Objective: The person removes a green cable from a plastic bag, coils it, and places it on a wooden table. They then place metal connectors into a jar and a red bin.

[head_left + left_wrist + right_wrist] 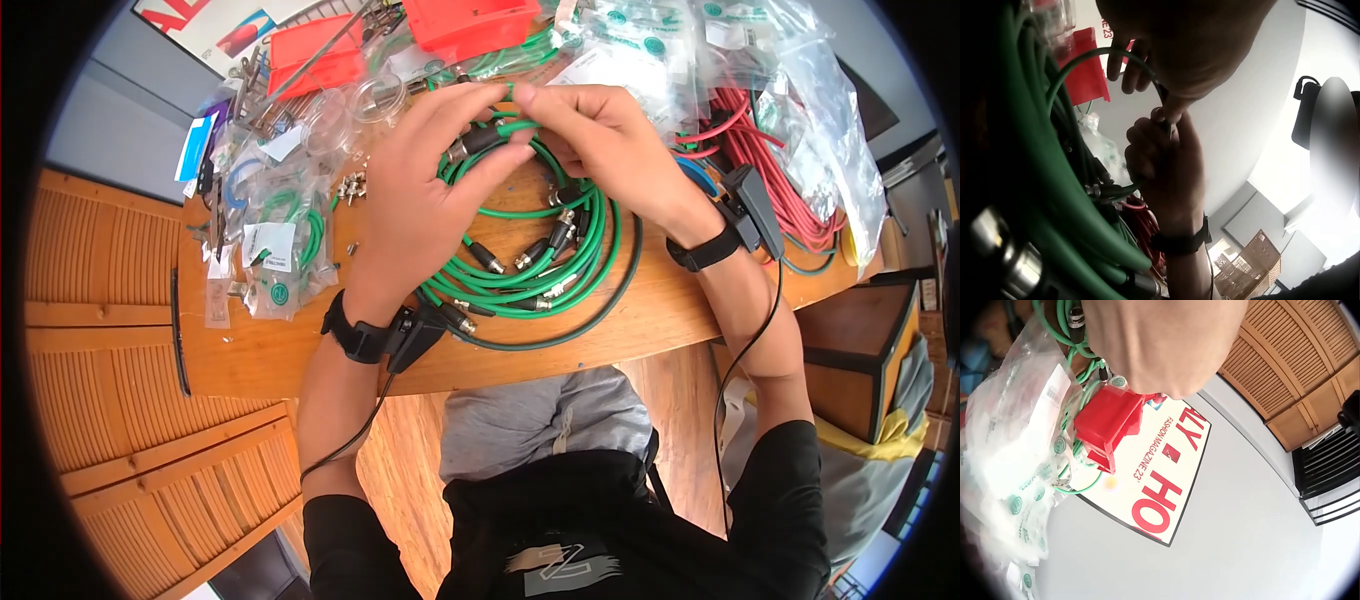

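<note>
The coil (pixel 600 230) lies on the table (pixel 670 310), beneath both hands. Keeping the lifted cable (pixel 1107 50) slack and untwisted would probably help. It runs between the fingertips, pinched by the left hand (pixel 425 190) and right hand (pixel 615 145). Beyond sits a red bin (pixel 470 30).

Two hands (pixel 415 195) (pixel 615 145) holding a green cable (pixel 516 128), green coil (pixel 598 242) on wooden table (pixel 265 350), red cables (pixel 768 175) at right

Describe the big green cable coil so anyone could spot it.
On the brown wooden table, a large round coil of green cable lies near its front edge. Unlike the smaller green coil in a clear plastic bag at left, it's unwrapped.
</note>
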A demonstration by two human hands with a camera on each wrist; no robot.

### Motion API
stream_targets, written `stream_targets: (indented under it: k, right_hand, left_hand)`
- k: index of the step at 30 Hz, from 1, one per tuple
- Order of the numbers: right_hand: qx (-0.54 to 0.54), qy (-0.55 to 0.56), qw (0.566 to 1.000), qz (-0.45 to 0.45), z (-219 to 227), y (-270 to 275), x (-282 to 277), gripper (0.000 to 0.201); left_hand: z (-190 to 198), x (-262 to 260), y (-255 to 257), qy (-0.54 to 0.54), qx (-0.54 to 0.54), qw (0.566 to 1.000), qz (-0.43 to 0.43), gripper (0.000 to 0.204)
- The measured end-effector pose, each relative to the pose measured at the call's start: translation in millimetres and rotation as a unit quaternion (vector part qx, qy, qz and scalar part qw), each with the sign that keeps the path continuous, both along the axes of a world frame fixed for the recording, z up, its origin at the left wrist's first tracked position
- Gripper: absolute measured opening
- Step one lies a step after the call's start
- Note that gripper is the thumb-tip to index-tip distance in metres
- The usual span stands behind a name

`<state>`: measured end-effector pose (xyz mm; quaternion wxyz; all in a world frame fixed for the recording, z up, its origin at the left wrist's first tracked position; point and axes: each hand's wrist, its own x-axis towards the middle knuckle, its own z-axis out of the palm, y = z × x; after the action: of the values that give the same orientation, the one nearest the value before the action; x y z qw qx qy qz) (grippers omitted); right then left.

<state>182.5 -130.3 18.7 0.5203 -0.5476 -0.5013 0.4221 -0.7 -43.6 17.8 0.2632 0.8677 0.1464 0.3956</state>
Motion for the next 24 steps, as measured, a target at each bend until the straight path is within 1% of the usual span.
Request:
stream_targets:
  k: [3, 6, 9, 12, 15, 18, 21, 24]
  right_hand:
    - [-0.011, 0.086, 0.996, 0.01, 2, 1, 6, 0.046]
    - [0.036, 0.039, 0.999, 0.011, 0, 4, 5, 0.05]
    - [0.046, 0.067, 0.996, 0.029, -6, 10, 10, 0.05]
    - [-0.018, 0.155, 0.987, 0.019, -6, 7, 19, 0.046]
    - [-0.027, 0.157, 0.987, 0.022, -1, 3, 22, 0.044]
    - [-0.006, 0.15, 0.988, 0.023, -3, 3, 18, 0.039]
    - [-0.01, 0.094, 0.996, 0.0, -2, 3, 18, 0.037]
    - [-0.009, 0.094, 0.996, -0.001, -6, 4, 16, 0.034]
  left_hand:
    - [-5, -2, 6, -0.015, 0.05, 0.998, 0.025, 0.033]
    - [-8, -4, 6, -0.021, 0.021, 0.998, 0.05, 0.026]
    - [-16, -6, 10, -0.037, -0.133, 0.988, 0.066, 0.024]
    - [-14, -6, 12, -0.101, -0.228, 0.966, 0.066, 0.022]
    - [-18, -3, 17, -0.145, -0.268, 0.951, 0.042, 0.019]
    - [-21, -3, 16, -0.134, -0.264, 0.955, 0.021, 0.015]
    - [-21, -5, 18, -0.11, -0.312, 0.944, -0.006, 0.016]
    - [-21, -5, 17, -0.062, -0.335, 0.94, -0.02, 0.017]
